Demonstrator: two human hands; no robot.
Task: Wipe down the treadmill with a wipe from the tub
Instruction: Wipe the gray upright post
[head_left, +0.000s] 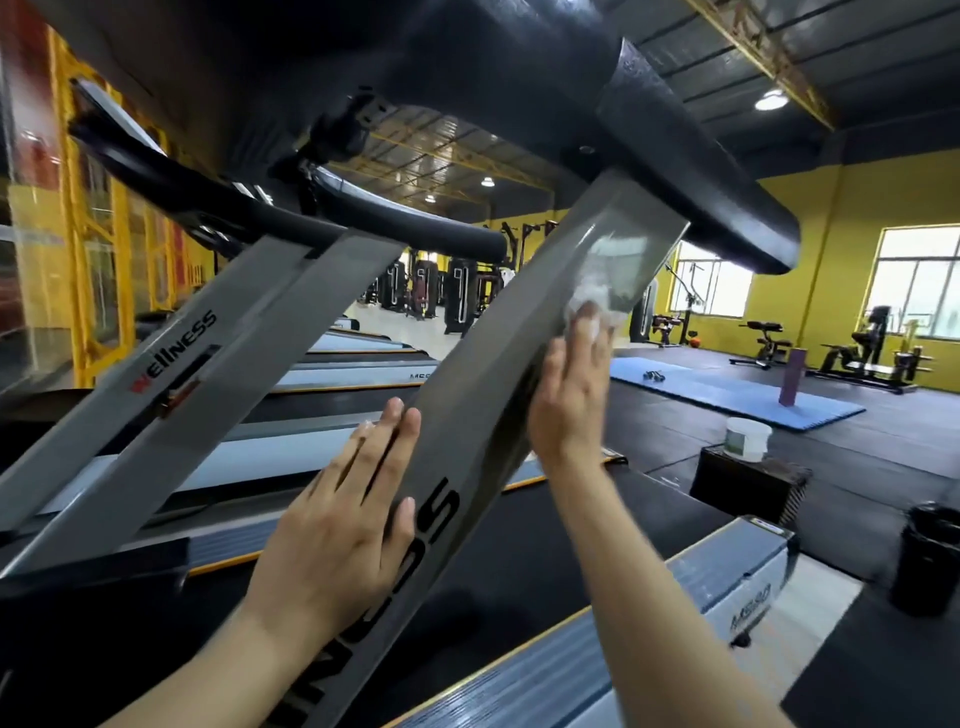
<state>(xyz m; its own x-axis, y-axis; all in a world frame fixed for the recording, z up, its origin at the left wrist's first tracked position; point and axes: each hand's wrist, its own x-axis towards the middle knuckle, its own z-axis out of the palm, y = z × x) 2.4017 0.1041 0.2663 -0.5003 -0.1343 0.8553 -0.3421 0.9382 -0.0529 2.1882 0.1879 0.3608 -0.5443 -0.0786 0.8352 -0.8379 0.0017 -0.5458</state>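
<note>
Wipe (589, 291), white and bunched, lies under the fingertips of the right hand (569, 395), right of frame centre, pressed against the grey upright (467, 405) of the treadmill. That upright's long axis runs diagonally, from the bottom centre of the frame up to the black handrail (701, 171) at upper right, so the wipe sits at the upper end of the hand, with unwiped-looking length below it and only a short stretch above. The right fingers look nearly straight and close together, flat over the wipe; motion blur makes it hard to say whether any of them curl round it. The left hand (343, 519), lower and left of centre, lies flat on the same upright's left edge, fingers straight and together, holding nothing, likely steadying it. The right hand is much the nearer to the wipe. At right of frame, well apart, the white tub (748, 439) stands on a dark box (748, 486); its contents cannot be seen. A black bin (930, 556) stands at far right.
</note>
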